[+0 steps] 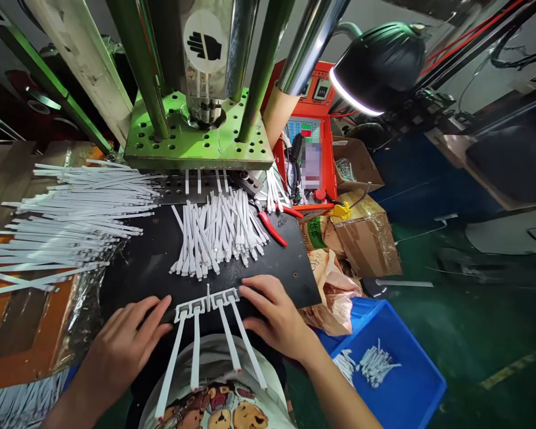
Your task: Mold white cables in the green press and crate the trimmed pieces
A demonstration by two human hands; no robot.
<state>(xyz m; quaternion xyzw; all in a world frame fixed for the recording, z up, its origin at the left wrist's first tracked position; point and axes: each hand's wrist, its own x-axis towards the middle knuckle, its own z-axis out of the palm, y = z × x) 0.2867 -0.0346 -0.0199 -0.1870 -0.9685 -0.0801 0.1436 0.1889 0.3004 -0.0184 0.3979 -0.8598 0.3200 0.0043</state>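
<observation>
A white moulded piece (208,304), a runner with several long flat cables hanging off it, lies at the near edge of the black work plate (152,262). My left hand (125,342) rests with fingers stretched out against the runner's left end. My right hand (272,313) lies flat with fingers spread, its fingertips touching the runner's right end. The cables dangle over the plate's edge toward my lap. Farther back on the plate sits a pile of short white cable pieces (218,232).
A green press (201,137) with steel columns stands behind the plate. Long white strips (71,214) are heaped at the left. Red-handled pliers (270,226) lie right of the pile. A blue bin (393,369) with white pieces sits low right, by cardboard boxes (366,232) and a lamp (375,65).
</observation>
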